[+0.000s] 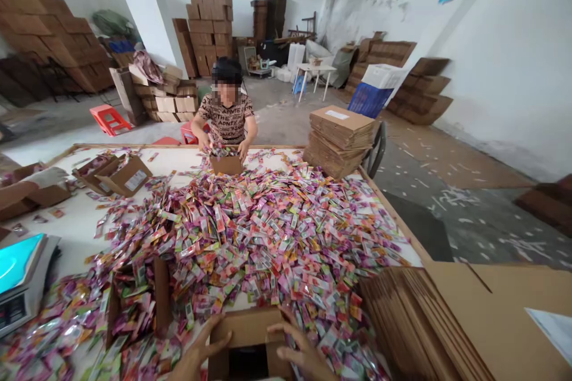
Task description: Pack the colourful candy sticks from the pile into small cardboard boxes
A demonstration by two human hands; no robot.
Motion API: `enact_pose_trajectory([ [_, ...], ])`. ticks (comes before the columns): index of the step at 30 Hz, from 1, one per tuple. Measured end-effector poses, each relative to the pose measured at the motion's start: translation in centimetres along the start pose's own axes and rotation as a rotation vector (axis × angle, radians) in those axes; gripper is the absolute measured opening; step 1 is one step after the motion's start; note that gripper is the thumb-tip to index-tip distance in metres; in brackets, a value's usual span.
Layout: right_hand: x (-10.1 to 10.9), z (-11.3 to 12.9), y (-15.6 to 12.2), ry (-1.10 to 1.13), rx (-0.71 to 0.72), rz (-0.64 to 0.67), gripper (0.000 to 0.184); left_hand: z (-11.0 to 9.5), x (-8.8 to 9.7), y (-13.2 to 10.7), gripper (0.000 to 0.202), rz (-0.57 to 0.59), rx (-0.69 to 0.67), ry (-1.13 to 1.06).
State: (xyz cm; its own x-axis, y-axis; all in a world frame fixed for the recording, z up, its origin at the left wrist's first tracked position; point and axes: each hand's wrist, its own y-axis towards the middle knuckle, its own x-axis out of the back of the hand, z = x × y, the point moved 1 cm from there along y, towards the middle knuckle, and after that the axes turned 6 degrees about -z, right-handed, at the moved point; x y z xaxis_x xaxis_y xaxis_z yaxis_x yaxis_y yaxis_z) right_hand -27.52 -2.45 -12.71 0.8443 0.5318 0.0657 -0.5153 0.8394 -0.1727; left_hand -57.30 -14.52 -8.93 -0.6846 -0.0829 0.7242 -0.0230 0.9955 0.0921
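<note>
Left hand [199, 350]: bottom edge of view, fingers curled over left wall of cardboard box [248, 333], gripping it.
Right hand [300, 355]: fingers spread flat on box's right flap, touching, not closed.
Box position: near table edge, open top, against packet pile [268, 232].
Right side: flat carton stack [447, 321].
Left side: scale [20, 280].
Far side: co-worker's hands at small box [227, 164].
</note>
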Motion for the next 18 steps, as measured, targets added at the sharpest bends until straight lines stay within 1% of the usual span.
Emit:
enact_pose_trajectory([
  [1,-0.5,-0.2,-0.1,0.018,0.012,-0.02,0.042,0.0,-0.1,0.4,0.053,0.007,0.028,-0.003],
  [2,-1.1,-0.4,-0.1,0.031,0.038,-0.068,0.048,0.2,-0.2,0.9,0.045,-0.014,0.07,-0.018],
  [3,-1.8,-0.7,0.0,0.037,0.066,-0.137,0.055,0.5,-0.5,1.3,0.041,-0.067,0.121,-0.047],
  [4,-2.4,-0.9,0.2,0.046,0.084,-0.216,0.062,0.9,-0.9,1.7,0.043,-0.139,0.173,-0.09],
  [5,-3.0,-1.1,0.5,0.059,0.087,-0.285,0.067,1.2,-1.4,2.0,0.05,-0.211,0.224,-0.142],
  [6,-3.5,-1.2,0.9,0.07,0.076,-0.337,0.07,1.6,-1.9,2.1,0.059,-0.26,0.27,-0.195],
  [8,-3.9,-1.2,1.6,0.062,0.044,-0.377,0.068,2.2,-3.1,2.2,0.069,-0.285,0.343,-0.266],
  [9,-4.0,-1.0,1.9,0.035,0.03,-0.377,0.067,2.4,-3.6,2.2,0.067,-0.288,0.361,-0.269],
  [10,-4.0,-0.7,2.2,-0.008,0.017,-0.386,0.064,2.4,-4.0,2.2,0.062,-0.307,0.366,-0.239],
  [12,-4.1,0.1,2.6,-0.117,-0.005,-0.452,0.055,2.0,-4.6,2.3,0.048,-0.382,0.36,-0.133],
  [15,-4.7,1.5,2.9,-0.228,-0.004,-0.543,0.048,0.4,-5.0,2.6,0.035,-0.467,0.347,0.094],
  [16,-4.9,1.8,3.0,-0.24,-0.003,-0.543,0.047,-0.3,-4.9,2.7,0.034,-0.459,0.318,0.197],
  [17,-5.1,1.9,3.1,-0.237,-0.004,-0.526,0.048,-1.0,-4.8,2.7,0.035,-0.407,0.247,0.298],
  [18,-5.1,1.8,3.1,-0.221,0.001,-0.496,0.047,-1.7,-4.6,2.8,0.038,-0.316,0.141,0.389],
])
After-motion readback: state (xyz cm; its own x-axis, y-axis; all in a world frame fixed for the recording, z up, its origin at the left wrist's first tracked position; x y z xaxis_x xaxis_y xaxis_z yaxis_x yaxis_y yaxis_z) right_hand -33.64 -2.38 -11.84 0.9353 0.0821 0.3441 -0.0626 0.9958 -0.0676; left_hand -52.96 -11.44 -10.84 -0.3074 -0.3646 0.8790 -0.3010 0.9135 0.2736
